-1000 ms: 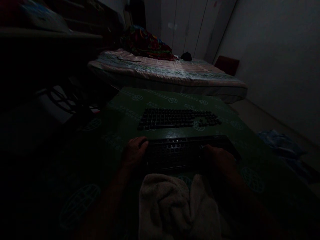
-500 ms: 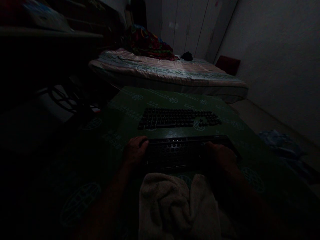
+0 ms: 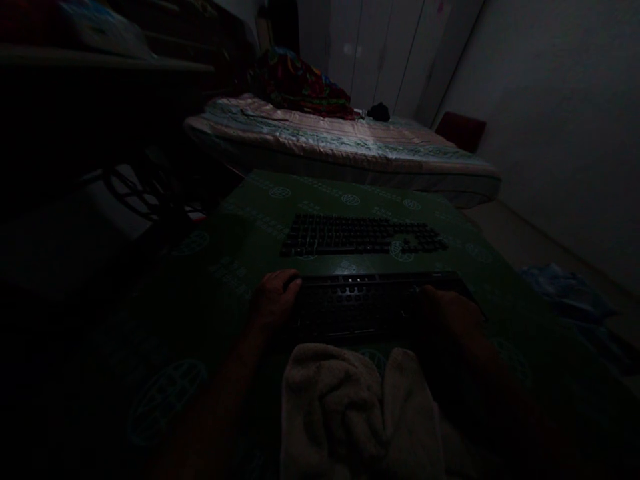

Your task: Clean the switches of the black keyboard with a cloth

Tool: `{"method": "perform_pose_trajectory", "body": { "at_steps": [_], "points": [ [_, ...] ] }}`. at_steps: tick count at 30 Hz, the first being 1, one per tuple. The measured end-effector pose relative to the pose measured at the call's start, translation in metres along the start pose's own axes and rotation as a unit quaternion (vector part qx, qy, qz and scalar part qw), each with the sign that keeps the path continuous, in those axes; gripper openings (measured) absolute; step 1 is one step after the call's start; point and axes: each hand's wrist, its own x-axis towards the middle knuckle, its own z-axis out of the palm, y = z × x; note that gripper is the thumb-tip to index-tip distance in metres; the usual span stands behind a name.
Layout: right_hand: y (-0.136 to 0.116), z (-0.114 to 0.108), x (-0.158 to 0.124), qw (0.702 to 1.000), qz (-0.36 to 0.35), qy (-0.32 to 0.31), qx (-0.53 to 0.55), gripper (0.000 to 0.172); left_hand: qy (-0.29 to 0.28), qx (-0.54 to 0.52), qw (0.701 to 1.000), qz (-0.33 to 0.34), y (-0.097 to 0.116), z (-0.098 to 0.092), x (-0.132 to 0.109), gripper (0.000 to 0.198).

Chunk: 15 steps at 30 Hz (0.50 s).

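A black keyboard base (image 3: 350, 308) without its keycaps lies across the green table in front of me. My left hand (image 3: 274, 298) is closed around its left end, the thumb on the upper edge. Over the base's right part, my right hand (image 3: 445, 312) is closed, with a small object showing faintly at the fingertips; it is too dark to name. Beyond the base, loose black keycaps (image 3: 340, 235) lie in rows in the layout of a keyboard. A crumpled light cloth (image 3: 345, 407) lies nearest to me, between my forearms.
The green table (image 3: 240, 230) carries printed white globe marks. Behind it stands a bed (image 3: 320, 137) with a red patterned blanket (image 3: 305, 87). A dark stand with a wheel (image 3: 133, 193) is at left; bundled fabric (image 3: 565, 290) lies on the floor at right. The room is very dim.
My right hand has shifted slightly to the right over the keyboard base. My left hand keeps its hold on the left end. The whole view has moved a little.
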Motion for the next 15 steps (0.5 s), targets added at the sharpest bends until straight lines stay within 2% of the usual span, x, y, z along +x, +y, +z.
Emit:
{"method": "perform_pose_trajectory", "body": {
  "at_steps": [4, 9, 15],
  "points": [
    [-0.001, -0.001, -0.001, 1.000, 0.005, 0.018, 0.005, 0.031, -0.001, -0.002, 1.000, -0.004, 0.000, 0.000, 0.001, 0.034],
    [-0.011, -0.002, -0.002, 1.000, -0.023, 0.020, -0.001, 0.025, 0.005, -0.004, 1.000, -0.002, 0.000, 0.000, 0.001, 0.033],
    [-0.012, 0.006, -0.016, 0.999, -0.029, 0.017, -0.003, 0.021, -0.001, 0.009, 1.000, 0.001, 0.000, 0.000, 0.000, 0.034]
  ]
}}
